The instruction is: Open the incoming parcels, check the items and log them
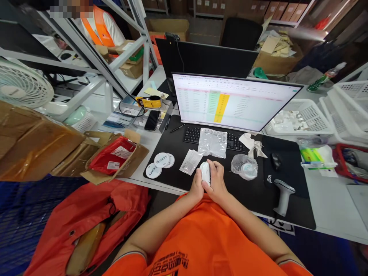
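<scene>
Both my hands are close together over a black desk mat (172, 153), holding a white rounded object (205, 172) between them. My left hand (196, 186) cups its lower left side. My right hand (215, 180) wraps over its right side, fingers on top. Several white round discs printed "beauty" (161, 160) lie to the left. A small clear packet with a paper slip (190, 161) lies just beyond my left hand. A clear plastic bag (212, 142) rests ahead, and a crumpled clear wrap around a round item (244, 166) lies to the right.
A black keyboard (198, 135) sits under a lit monitor (230, 101). A white handheld barcode scanner (284, 195) and black mouse (276, 161) stand right. An open cardboard box with red packaging (115, 157) is left; white crates (299, 119) are right.
</scene>
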### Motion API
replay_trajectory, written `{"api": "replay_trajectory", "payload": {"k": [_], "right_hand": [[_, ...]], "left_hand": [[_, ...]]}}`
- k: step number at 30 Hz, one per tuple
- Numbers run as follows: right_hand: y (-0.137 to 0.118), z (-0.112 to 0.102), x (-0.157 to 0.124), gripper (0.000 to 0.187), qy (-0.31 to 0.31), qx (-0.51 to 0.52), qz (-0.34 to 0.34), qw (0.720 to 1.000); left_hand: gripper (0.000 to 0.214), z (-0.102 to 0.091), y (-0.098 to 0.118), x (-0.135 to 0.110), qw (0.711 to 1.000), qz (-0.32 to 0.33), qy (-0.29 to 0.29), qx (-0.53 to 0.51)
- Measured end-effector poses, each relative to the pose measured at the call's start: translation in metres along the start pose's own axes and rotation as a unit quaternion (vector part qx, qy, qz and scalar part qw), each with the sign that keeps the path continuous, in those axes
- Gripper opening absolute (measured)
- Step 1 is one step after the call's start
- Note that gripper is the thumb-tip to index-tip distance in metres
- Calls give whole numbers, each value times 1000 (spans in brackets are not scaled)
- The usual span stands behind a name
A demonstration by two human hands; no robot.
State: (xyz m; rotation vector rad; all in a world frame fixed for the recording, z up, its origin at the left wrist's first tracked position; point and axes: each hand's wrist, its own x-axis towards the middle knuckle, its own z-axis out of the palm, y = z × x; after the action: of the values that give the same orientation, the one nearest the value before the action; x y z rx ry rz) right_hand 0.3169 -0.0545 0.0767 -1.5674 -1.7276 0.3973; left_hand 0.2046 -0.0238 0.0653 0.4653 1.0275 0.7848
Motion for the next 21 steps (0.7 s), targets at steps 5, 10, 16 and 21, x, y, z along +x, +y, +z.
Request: {"api": "replay_trajectory", "payload": {"k": [5, 10, 16, 21], "right_hand": [[25, -47, -3, 78, -23, -71, -178, 981], [80, -45, -51, 80, -26, -123, -34, 991], [126, 6, -98, 70, -196, -170, 100, 961], [75, -27, -53, 27, 35, 31, 36, 998]], "left_hand": [[54, -1, 27, 17, 991, -119, -52, -35], [65, -15, 52, 15, 970, -135, -165, -119], [75, -14, 44, 1, 948, -121, -258, -143], [62, -7, 27, 0, 956, -117, -208, -172]]}}
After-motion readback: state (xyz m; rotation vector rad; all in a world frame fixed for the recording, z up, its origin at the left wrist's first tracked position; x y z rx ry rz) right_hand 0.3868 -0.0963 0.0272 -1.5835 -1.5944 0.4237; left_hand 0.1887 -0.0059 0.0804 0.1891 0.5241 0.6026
